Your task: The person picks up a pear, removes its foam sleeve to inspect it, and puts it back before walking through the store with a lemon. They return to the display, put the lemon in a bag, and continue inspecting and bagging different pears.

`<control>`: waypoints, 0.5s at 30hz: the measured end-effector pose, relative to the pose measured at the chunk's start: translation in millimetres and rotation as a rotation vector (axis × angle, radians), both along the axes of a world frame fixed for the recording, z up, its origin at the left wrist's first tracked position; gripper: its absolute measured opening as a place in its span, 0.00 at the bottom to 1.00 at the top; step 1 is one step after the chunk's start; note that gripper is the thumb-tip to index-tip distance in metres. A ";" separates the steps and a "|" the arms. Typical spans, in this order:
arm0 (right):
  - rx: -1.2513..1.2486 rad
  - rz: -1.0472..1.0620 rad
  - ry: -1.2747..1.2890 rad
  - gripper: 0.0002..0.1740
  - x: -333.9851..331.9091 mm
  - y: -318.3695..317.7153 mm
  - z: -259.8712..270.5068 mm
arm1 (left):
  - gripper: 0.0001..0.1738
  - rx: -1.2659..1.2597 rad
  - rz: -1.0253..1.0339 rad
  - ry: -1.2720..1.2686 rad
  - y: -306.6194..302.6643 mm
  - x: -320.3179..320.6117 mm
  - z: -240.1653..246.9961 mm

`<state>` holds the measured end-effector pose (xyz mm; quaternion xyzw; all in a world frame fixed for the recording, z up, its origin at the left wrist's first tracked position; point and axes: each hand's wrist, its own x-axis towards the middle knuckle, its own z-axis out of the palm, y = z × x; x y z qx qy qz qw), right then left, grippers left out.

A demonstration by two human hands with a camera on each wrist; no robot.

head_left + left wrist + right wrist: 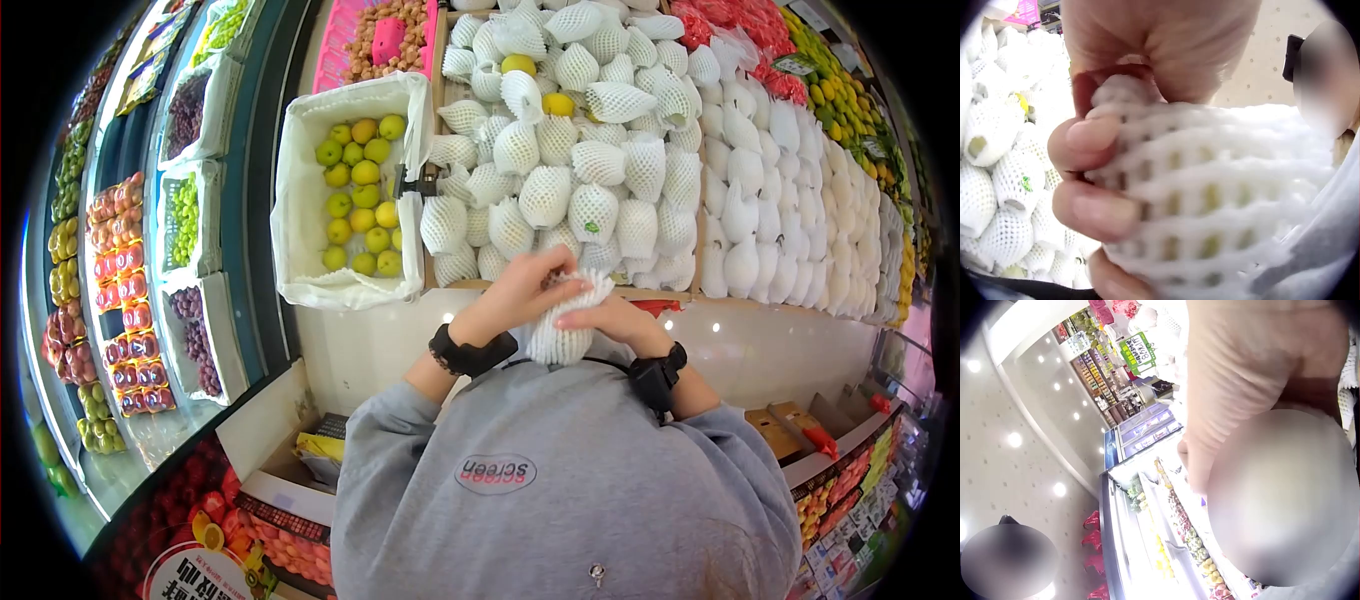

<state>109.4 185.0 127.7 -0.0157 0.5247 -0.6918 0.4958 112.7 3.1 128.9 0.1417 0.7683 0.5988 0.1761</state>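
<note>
The person holds 1 wrapped fruit (562, 335) in front of the chest, over the grey sweatshirt (560, 480) and just before the edge of the desk (460, 285). It is apart from the big pile of wrapped fruits (570, 150) that lies on this desk.

The left hand (515, 295) is on the upper end of the fruit. In the left wrist view its fingers (1094, 140) are bent and pinch the white foam net (1210, 206) near its open end, where the mesh gathers into a small bunch. Yellow-green skin shows through the holes of the mesh. I judge that this pinch keeps the loose end of the net under control, because the foam is soft and stretches easily.

The right hand (612, 322) lies on the other side of the fruit, with its fingers curved over the net in a light grasp. It seems to support the weight, so that the left hand can work on the net only. The right wrist view shows only part of this hand and not its fingertips.

To the left of the pile stands a white lined box (300, 200) with bare green and yellow fruits (360, 200), well apart from the 2 hands.
</note>
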 end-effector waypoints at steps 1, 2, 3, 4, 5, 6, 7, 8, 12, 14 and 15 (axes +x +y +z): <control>0.052 -0.043 0.032 0.27 -1.5 -2.8 -1.6 | 0.17 -0.042 0.113 0.048 0.6 -1.0 -7.2; 0.073 -0.132 0.037 0.25 -5.2 -5.3 -2.3 | 0.20 -0.083 0.225 0.099 3.5 -2.9 -16.4; 0.093 -0.223 0.039 0.23 -10.3 -7.5 -2.8 | 0.24 -0.124 0.337 0.150 4.1 -5.2 -19.9; 0.113 -0.316 0.041 0.21 -14.9 -9.6 -3.8 | 0.35 -0.181 0.338 0.004 1.3 -6.7 -22.0; 0.129 -0.360 0.041 0.20 -19.5 -11.5 -6.0 | 0.37 -0.116 0.255 -0.029 -0.1 -6.0 -22.4; 0.145 -0.401 0.043 0.18 -25.1 -13.3 -8.4 | 0.40 -0.051 0.175 -0.062 -0.7 -5.4 -21.4; 0.161 -0.442 0.045 0.17 -29.3 -15.2 -8.3 | 0.42 0.013 0.095 -0.095 -0.9 -4.3 -21.0; 0.182 -0.412 0.076 0.21 -31.3 -17.9 -6.1 | 0.48 -0.117 0.079 0.111 1.9 0.0 -26.5; 0.220 -0.445 0.191 0.37 -28.6 -46.5 -16.8 | 0.47 -0.141 0.182 0.094 -1.1 -17.7 -28.5; 0.190 -0.456 0.207 0.41 -32.2 -47.1 -19.2 | 0.46 -0.162 0.219 0.011 -10.9 -25.5 -33.0; 0.175 -0.461 0.219 0.43 -33.8 -46.0 -19.4 | 0.45 -0.171 0.237 -0.026 -15.4 -30.8 -34.6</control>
